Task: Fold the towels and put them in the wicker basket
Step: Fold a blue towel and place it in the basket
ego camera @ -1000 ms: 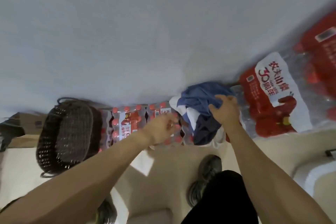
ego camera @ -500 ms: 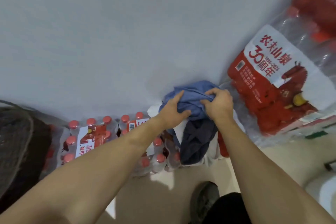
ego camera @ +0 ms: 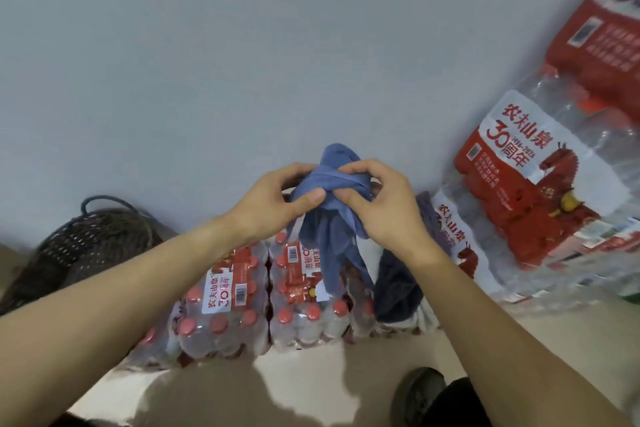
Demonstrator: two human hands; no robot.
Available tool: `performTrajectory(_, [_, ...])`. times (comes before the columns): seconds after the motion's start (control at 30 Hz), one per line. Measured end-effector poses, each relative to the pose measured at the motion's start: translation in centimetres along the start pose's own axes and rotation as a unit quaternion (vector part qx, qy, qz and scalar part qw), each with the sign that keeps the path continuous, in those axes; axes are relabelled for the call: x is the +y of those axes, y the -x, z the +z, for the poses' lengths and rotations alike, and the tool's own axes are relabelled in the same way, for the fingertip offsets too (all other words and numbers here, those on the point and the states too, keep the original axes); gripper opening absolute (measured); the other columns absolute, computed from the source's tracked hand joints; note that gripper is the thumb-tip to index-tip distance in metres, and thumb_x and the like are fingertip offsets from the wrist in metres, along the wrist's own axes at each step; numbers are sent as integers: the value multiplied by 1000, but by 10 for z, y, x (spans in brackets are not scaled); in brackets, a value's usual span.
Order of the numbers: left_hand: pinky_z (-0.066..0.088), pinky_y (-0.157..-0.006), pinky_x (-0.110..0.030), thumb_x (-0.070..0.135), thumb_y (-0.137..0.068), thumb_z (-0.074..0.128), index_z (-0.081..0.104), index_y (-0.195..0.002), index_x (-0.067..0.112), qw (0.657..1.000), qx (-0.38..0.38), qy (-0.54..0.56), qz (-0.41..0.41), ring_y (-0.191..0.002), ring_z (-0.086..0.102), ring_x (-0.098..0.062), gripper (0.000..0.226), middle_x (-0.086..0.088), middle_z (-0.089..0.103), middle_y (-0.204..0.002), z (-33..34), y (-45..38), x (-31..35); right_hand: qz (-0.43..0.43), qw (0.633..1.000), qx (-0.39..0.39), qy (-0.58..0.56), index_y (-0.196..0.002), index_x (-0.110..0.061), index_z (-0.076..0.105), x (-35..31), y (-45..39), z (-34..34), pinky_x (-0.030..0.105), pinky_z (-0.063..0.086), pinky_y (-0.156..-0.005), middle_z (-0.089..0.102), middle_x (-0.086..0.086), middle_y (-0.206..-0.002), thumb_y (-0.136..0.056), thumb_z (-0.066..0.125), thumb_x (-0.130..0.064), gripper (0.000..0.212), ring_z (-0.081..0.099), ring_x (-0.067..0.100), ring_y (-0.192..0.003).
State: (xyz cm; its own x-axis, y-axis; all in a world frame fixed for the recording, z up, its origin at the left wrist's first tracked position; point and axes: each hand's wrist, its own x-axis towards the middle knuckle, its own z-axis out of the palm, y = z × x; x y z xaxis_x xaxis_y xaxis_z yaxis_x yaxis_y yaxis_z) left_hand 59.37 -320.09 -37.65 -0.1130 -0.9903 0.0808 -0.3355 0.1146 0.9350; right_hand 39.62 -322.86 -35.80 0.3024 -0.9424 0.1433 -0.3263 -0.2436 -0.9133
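Both the left hand and right hand pinch the bunched blue towel right of the wicker basket; spreading it flat for folding likely comes next.

Grey wall, beige floor, water packs.

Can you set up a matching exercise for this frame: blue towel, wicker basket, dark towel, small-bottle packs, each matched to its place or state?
Things:
1. blue towel
2. wicker basket
3. dark towel
4. small-bottle packs

Places or states:
A. on the floor at far left, by the wall
B. held up, bunched, by both hands
C. shrink-wrapped, red caps, under the forearms
D. lying on the packs, below the right wrist

Pairs: 1-B, 2-A, 3-D, 4-C
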Motion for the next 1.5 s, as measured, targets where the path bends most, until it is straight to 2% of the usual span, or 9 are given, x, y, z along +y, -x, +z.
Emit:
performTrajectory(0.27, [54,-81,-27,39,-88,61,68,-103,13,999,16,-7,-41,-91,69,-12,30,-1,74,-97,-56,73,-18,50,957,-148,-245,-127,-23,58,-12,32,52,42,56,-91,65,6,-127,-75,80,-4,59,68,24,-110])
performTrajectory(0.4, [50,-70,-27,43,-89,59,68,-93,11,999,22,-22,-37,-75,60,-8,33,-11,70,-88,-72,81,-18,66,945,-190,-258,-132,-17,54,-12,36,60,38,56,-89,61,10,-131,-72,82,4,69,65,25,-115])
performTrajectory(0.63, [49,-61,-16,41,-89,66,69,-86,17,997,20,-44,-55,-67,62,-3,24,-1,71,-78,-91,83,-28,23,990,-129,-48,-105,-15,68,-2,32,68,22,53,-76,74,-2,-99,-77,84,-15,32,70,12,-89])
performTrajectory(0.73, [52,-63,-18,39,-87,69,70,-86,18,996,13,-57,-68,-72,67,-7,21,2,73,-82,-96,83,-42,0,987,-151,58,-96,-25,68,12,30,71,31,53,-70,71,2,-88,-80,81,-33,22,64,22,-78])
performTrajectory(0.87, [53,-68,-19,33,-86,72,70,-87,20,991,-3,-103,-85,-79,67,-8,14,2,72,-88,-102,82,-67,-50,968,-161,188,-76,-32,57,26,18,82,14,40,-58,62,-7,-73,-82,74,-46,23,53,4,-66])
performTrajectory(1.03, [51,-64,-29,2,-79,72,57,-81,9,976,-66,-157,-135,-69,61,-15,16,-9,69,-79,-113,79,-87,0,940,-282,192,-92,-31,60,42,2,96,17,46,-67,62,-16,-80,-84,73,-42,19,56,1,-73])
performTrajectory(1.13, [41,-57,-22,12,-77,79,57,-79,7,962,-103,-207,-147,-62,51,-10,23,-3,61,-69,-117,78,-97,17,926,-314,207,-97,-23,60,52,-3,103,30,52,-74,63,-9,-84,-83,76,-35,25,58,10,-76])
performTrajectory(1.3, [34,-50,-14,36,-73,84,55,-70,18,947,-127,-221,-197,-50,44,2,34,16,52,-52,-135,81,-110,-37,902,-341,264,-72,-34,45,52,-9,107,13,37,-54,46,-14,-61,-72,81,-51,39,48,-6,-58])
performTrajectory(1.5, [39,-60,-28,41,-75,80,60,-75,12,958,-92,-162,-217,-58,50,-10,36,2,60,-63,-147,84,-112,-9,913,-329,241,-72,-32,54,52,-24,84,14,35,-48,49,-22,-55,-55,85,-62,46,44,0,-50])
